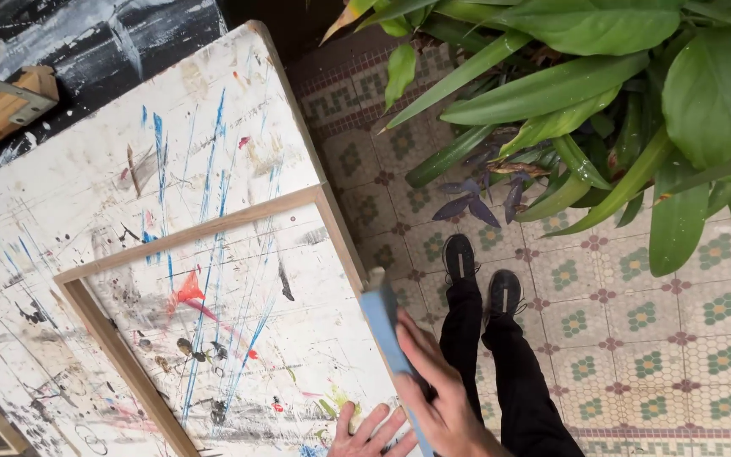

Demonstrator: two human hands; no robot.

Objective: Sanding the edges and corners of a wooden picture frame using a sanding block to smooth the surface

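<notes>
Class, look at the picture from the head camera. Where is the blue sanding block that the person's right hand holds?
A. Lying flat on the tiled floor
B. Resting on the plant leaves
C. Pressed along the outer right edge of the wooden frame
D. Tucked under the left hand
C: the right hand grips the blue sanding block against the outer right edge of the wooden frame, while the left hand lies flat on the paint-stained board.

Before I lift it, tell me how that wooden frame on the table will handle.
The wooden frame probably stays stiff: its bars look straight and joined at the corner. It is likely light for its size, being thin strips around an open middle. It may be awkward to carry, since it spans much of the table, while the right hand holds a blue block.
</notes>
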